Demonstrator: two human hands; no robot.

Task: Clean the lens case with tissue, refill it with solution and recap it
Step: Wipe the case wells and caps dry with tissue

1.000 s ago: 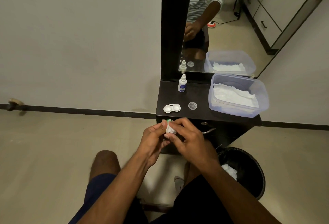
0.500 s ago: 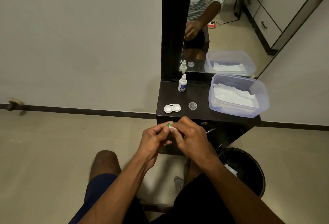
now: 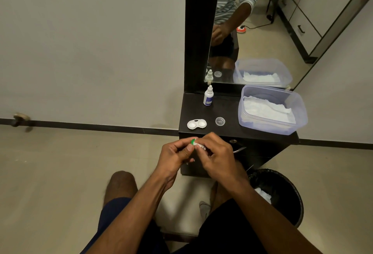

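Left hand point(image 3: 175, 156) pinches a small green cap point(image 3: 193, 141) at thumb and fingertips, closed tight on its rim. Right hand point(image 3: 217, 156) closed on a wad of white tissue point(image 3: 199, 146), pressing it into the cap. Lens case point(image 3: 196, 124), white glossy double-cup, sits open on the dark shelf point(image 3: 232, 108) just beyond the fingers. Second cap point(image 3: 220, 121), clear, further right of it; solution bottle point(image 3: 208, 98) upright behind. Likely handling: cap is light, stiff plastic, slick when wet, so grip the rim only. Tissue soft, tears easily. Case is shallow and light, will probably skid; pin it at the bridge between cups.
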